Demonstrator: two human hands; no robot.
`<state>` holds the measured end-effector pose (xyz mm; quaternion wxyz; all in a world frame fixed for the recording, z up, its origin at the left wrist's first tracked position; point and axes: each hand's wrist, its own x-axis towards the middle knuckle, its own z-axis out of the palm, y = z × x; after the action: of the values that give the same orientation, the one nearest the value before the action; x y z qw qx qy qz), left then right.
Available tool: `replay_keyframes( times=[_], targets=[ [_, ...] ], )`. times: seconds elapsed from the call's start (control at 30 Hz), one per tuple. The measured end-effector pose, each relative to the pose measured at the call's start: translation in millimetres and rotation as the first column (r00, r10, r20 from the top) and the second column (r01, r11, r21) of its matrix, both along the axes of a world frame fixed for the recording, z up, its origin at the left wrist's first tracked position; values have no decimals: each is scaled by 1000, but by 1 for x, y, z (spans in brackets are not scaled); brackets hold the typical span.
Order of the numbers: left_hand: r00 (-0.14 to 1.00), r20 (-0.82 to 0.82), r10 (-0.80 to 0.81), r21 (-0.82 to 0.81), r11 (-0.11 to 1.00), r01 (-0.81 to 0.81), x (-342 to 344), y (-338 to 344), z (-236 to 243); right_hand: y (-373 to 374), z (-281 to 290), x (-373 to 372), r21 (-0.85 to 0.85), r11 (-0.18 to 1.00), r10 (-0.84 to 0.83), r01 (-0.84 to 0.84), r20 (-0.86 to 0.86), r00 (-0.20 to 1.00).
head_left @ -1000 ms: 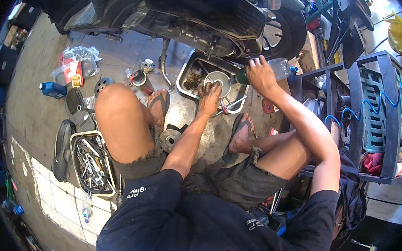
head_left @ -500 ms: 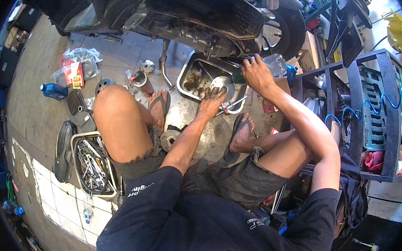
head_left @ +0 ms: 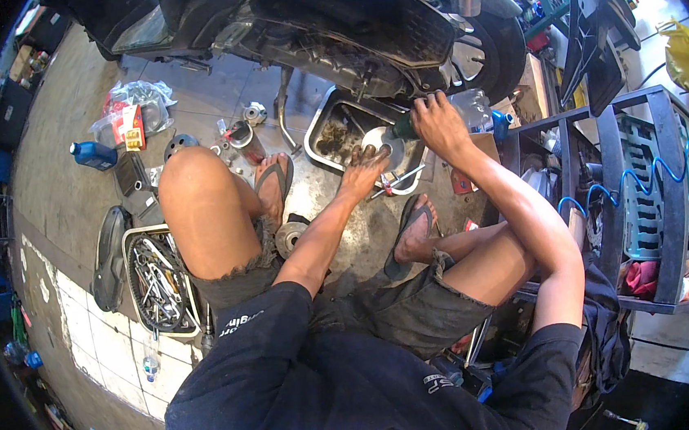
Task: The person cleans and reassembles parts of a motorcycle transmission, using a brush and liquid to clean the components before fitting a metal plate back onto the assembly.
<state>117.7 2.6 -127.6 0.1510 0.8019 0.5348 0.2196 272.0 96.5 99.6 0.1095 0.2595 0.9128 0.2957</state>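
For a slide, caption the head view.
Left grip at a round part over a tray, right grip around a bottle, beside a motorbike.

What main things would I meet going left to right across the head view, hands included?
Dark blue bottle, tool tray, clear container, left hand, right hand, rack.

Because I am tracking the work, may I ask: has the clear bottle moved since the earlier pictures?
Yes, slightly: held by the right hand, the clear bottle has shifted left, farther over the tray.
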Motion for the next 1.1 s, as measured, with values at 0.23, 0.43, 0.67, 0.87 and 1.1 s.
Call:
replay_keyframes(
  times=[0.23, 0.43, 0.67, 0.87, 1.1],
  targets=[
    [811, 536, 236, -70, 969, -236, 8, 13, 12, -3, 11, 0, -245, 923, -269, 298, 148, 952],
    [754, 536, 380, -149, 921, -359, 15, 24, 20, -1, -8, 26, -89, 995, -35, 39, 49, 998],
    [323, 589, 741, -701, 667, -250, 1, 41, -7, -6, -4, 6, -61, 998, 15, -13, 42, 999],
    [188, 545, 817, -804, 573, -161, 20, 39, 16, -6, -4, 30, -120, 985, -114, 124, 87, 990],
    [-222, 611, 760, -709, 650, 275, -5, 61, -64, -8, 2, 6, -147, 989, -25, 29, 30, 999]
  ],
)
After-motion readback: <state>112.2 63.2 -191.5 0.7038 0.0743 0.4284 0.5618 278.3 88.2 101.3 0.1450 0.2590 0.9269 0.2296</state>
